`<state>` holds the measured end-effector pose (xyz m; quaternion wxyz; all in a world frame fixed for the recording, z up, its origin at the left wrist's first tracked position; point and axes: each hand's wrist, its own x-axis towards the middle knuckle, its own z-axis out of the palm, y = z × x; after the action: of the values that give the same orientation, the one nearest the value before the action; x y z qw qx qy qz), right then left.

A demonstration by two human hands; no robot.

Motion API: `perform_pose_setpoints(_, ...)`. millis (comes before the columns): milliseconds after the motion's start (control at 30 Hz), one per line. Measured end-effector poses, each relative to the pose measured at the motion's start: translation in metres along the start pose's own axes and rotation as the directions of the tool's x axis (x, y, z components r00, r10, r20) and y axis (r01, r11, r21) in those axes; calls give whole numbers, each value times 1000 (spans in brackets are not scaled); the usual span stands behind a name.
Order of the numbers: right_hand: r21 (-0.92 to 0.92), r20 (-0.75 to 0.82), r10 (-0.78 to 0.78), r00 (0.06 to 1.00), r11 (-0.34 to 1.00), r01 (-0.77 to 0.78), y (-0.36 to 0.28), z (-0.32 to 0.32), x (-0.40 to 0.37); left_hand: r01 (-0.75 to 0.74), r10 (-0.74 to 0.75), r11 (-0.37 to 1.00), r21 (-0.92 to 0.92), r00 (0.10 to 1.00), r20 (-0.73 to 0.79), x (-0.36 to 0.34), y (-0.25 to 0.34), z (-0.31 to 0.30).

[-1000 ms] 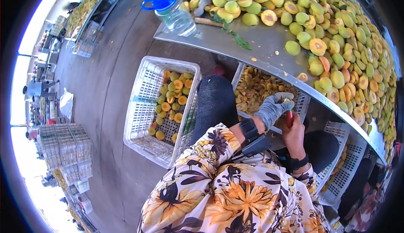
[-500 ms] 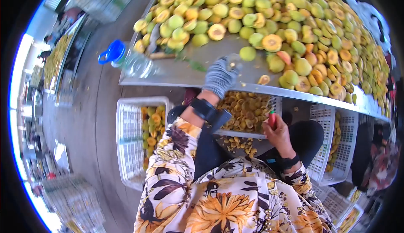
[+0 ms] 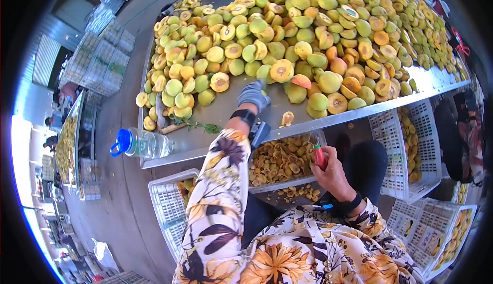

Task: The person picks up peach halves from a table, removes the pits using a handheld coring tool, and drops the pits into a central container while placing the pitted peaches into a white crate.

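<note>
Left hand, in grey glove, is over the metal table, fingertips at the near edge of the fruit heap, right by a green fruit. Back of the glove hides most of the fingers; cannot tell how wide the grip is or if it holds anything. That fruit lies just beyond the fingertips, contact unclear. A cut fruit half, stone showing, sits to its right.

Right hand, ungloved, is closed around the red-handled tool. Handle sits between thumb and fingers, green collar and thin metal end sticking out on the far side, pointing away from the palm. Tool is nearer than the table edge, just right of the crate of fruit pieces.

A small fruit piece is on the table near its edge, right of the left hand. Blue-capped bottle lies at the table's left corner, leafy sprig to its right, farther in.
</note>
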<state>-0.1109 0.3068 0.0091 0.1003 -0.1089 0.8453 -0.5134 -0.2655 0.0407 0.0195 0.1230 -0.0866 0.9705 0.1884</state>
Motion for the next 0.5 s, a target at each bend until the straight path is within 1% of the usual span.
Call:
perform_pose_setpoints(33,8,-14,11,1000,1000,-11,-2,-2,2,34,-34,977,-211,999,6,-12,-1,-6)
perform_pose_setpoints(67,-16,7,-41,999,999,41,-5,-4,5,106,-42,820,-563,991,124,-24,-6,-11)
perform_pose_setpoints(100,-40,30,-91,995,995,92,-8,-5,8,209,-11,538,-816,970,242,-38,-12,-12)
perform_pose_setpoints(133,-62,1,-110,994,992,110,-12,-3,13,-247,231,613,-751,964,-130,-55,-20,-1)
perform_pose_setpoints(167,-58,0,-93,996,994,93,-21,-2,16,-646,476,558,-521,764,-436,-70,-29,15)
perform_pose_setpoints(200,25,15,-108,994,994,108,-32,-3,20,-763,468,584,-277,596,-653,-81,-26,22)
perform_pose_setpoints(233,108,30,-128,991,986,124,-41,-1,25,-757,467,588,-284,605,-646,-90,-30,21)
perform_pose_setpoints(267,112,35,-118,992,987,113,-47,2,30,-275,317,370,-887,935,-158,-109,-21,-1)
perform_pose_setpoints(300,140,34,-191,981,973,185,-52,6,34,457,367,36,-888,821,438,-122,-16,-9)
perform_pose_setpoints(333,166,27,-262,965,953,254,-55,8,36,417,143,71,-906,895,423,-131,-10,6)
perform_pose_setpoints(367,165,26,-247,969,957,240,-59,9,37,429,146,72,-900,888,435,-135,-5,14)
perform_pose_setpoints(433,203,267,-243,933,960,192,-67,10,38,402,92,-11,-916,912,399,-141,1,24)
perform_pose_setpoints(467,200,260,-360,896,928,315,-65,17,39,388,191,118,-914,895,404,-143,-7,23)
perform_pose_setpoints(500,200,257,-357,898,929,312,-64,20,37,391,193,121,-913,893,408,-146,-8,27)
